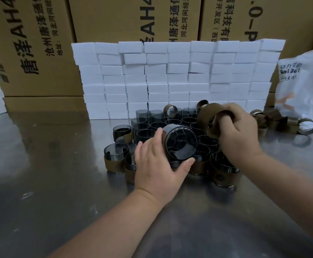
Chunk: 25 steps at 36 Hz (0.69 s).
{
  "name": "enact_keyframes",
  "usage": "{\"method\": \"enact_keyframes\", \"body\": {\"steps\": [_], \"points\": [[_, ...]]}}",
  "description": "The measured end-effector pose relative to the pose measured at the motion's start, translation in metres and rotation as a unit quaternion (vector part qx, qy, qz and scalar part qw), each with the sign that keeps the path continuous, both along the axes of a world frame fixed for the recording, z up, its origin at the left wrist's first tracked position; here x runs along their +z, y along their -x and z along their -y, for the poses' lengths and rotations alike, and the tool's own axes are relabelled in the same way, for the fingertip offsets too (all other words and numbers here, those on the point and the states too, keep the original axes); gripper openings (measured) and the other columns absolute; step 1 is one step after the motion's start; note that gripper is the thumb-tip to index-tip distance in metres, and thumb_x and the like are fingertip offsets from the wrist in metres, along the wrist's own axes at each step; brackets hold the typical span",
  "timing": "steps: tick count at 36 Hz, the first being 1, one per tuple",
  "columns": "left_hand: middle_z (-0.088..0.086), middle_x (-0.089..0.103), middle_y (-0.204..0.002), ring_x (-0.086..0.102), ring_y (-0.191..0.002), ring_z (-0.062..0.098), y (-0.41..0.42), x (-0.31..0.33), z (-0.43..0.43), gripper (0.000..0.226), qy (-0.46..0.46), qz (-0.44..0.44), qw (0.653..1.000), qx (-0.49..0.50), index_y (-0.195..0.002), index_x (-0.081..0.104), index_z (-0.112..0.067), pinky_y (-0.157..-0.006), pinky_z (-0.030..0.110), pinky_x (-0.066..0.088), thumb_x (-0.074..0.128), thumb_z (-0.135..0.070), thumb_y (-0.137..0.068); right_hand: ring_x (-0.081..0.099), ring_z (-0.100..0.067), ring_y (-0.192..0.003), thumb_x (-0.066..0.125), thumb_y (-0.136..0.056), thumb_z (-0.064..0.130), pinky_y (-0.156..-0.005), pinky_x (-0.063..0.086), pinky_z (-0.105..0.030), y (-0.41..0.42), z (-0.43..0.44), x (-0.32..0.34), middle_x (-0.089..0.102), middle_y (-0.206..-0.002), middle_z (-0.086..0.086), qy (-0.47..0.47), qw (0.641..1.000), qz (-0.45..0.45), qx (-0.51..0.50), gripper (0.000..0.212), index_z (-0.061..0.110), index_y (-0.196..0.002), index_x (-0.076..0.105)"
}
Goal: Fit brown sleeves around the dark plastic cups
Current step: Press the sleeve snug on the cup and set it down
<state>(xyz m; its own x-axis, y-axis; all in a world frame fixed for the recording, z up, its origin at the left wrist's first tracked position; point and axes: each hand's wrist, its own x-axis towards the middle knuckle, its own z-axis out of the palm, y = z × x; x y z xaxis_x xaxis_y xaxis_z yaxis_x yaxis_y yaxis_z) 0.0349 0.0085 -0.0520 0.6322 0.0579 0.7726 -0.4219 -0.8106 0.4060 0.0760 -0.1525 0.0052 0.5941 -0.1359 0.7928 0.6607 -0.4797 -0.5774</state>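
Observation:
My left hand grips a dark plastic cup, tipped on its side with one round end facing me. Just above and to the right, my right hand pinches a brown sleeve held open as a ring, close to the cup but apart from it. Behind the hands stand several bare dark cups. Nearer me stand several cups wearing brown sleeves. A heap of loose brown sleeves lies at the right.
All this sits on a shiny metal table. A wall of stacked white blocks rises behind the cups, with brown cardboard boxes behind it. A white plastic bag stands at the right edge.

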Motion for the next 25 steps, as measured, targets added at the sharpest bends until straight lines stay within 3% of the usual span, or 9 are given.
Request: {"method": "enact_keyframes", "body": {"steps": [3, 8, 12, 13, 15, 17, 20, 25], "points": [[0.014, 0.060, -0.113, 0.041, -0.112, 0.022, -0.001, 0.000, 0.000, 0.086, 0.005, 0.006, 1.000, 0.005, -0.130, 0.040, 0.004, -0.103, 0.046, 0.022, 0.045, -0.060, -0.074, 0.050, 0.006, -0.062, 0.041, -0.084, 0.024, -0.057, 0.038, -0.012, 0.016, -0.010, -0.010, 0.058, -0.064, 0.025, -0.063, 0.997, -0.005, 0.033, 0.021, 0.032, -0.069, 0.053], [0.016, 0.057, -0.120, 0.052, -0.111, 0.037, -0.001, 0.001, 0.000, 0.090, 0.018, -0.017, 1.000, 0.008, -0.135, 0.037, 0.003, -0.099, 0.044, 0.031, 0.055, -0.057, -0.070, 0.050, 0.009, -0.052, 0.037, -0.089, 0.030, -0.047, 0.034, -0.006, 0.035, -0.024, -0.025, 0.055, -0.051, 0.026, -0.079, 0.994, -0.071, 0.039, 0.033, 0.030, -0.058, 0.047], [0.017, 0.047, -0.135, 0.043, -0.123, 0.034, -0.001, 0.001, -0.001, 0.093, 0.039, -0.026, 0.999, -0.014, -0.143, 0.025, -0.002, -0.102, 0.042, 0.029, 0.066, -0.049, -0.073, 0.060, 0.002, -0.081, 0.034, -0.091, 0.040, -0.071, 0.049, -0.027, 0.041, -0.031, -0.031, 0.067, -0.085, 0.011, -0.014, 0.990, -0.129, 0.053, 0.033, 0.027, -0.087, 0.063], [0.017, 0.042, -0.140, 0.040, -0.127, 0.034, -0.002, 0.000, -0.001, 0.094, 0.046, -0.030, 0.998, -0.025, -0.144, 0.021, -0.003, -0.103, 0.040, 0.028, 0.069, -0.045, -0.075, 0.059, 0.004, -0.090, 0.032, -0.089, 0.039, -0.080, 0.050, -0.026, 0.043, -0.032, -0.032, 0.067, -0.099, 0.012, -0.007, 0.989, -0.135, 0.063, 0.037, 0.026, -0.098, 0.065], [0.015, 0.031, -0.147, 0.034, -0.132, 0.031, -0.002, -0.001, -0.002, 0.097, 0.059, -0.029, 0.997, -0.046, -0.147, 0.014, -0.007, -0.102, 0.030, 0.025, 0.071, -0.038, -0.075, 0.044, 0.026, -0.104, 0.031, -0.086, 0.035, -0.090, 0.037, -0.003, 0.044, -0.032, -0.033, 0.051, -0.122, 0.028, -0.009, 0.987, -0.131, 0.090, 0.049, 0.026, -0.130, 0.052], [0.014, 0.024, -0.150, 0.024, -0.136, 0.018, -0.002, -0.002, -0.001, 0.097, 0.070, -0.008, 0.995, -0.077, -0.145, 0.008, -0.012, -0.103, 0.013, 0.017, 0.073, -0.031, -0.076, 0.030, 0.040, -0.098, 0.032, -0.087, 0.031, -0.080, 0.024, 0.011, 0.044, -0.030, -0.036, 0.036, -0.113, 0.043, -0.015, 0.986, -0.127, 0.109, 0.055, 0.025, -0.142, 0.036], [0.007, 0.014, -0.145, 0.007, -0.129, -0.010, -0.002, -0.003, 0.001, 0.095, 0.063, 0.038, 0.990, -0.117, -0.143, 0.013, -0.001, -0.099, -0.004, 0.006, 0.075, -0.020, -0.074, 0.031, 0.041, -0.095, 0.039, -0.093, 0.020, -0.075, 0.023, 0.012, 0.044, -0.029, -0.041, 0.036, -0.105, 0.047, -0.020, 0.986, -0.123, 0.107, 0.049, 0.021, -0.142, 0.035], [0.007, 0.020, -0.134, 0.016, -0.120, -0.010, 0.000, -0.003, 0.001, 0.091, 0.068, 0.043, 0.989, -0.123, -0.138, 0.024, 0.011, -0.097, -0.006, 0.010, 0.072, -0.024, -0.068, 0.042, 0.035, -0.089, 0.046, -0.091, 0.009, -0.072, 0.031, 0.009, 0.044, -0.028, -0.045, 0.051, -0.087, 0.050, -0.023, 0.986, -0.136, 0.093, 0.051, 0.039, -0.132, 0.041]]}}
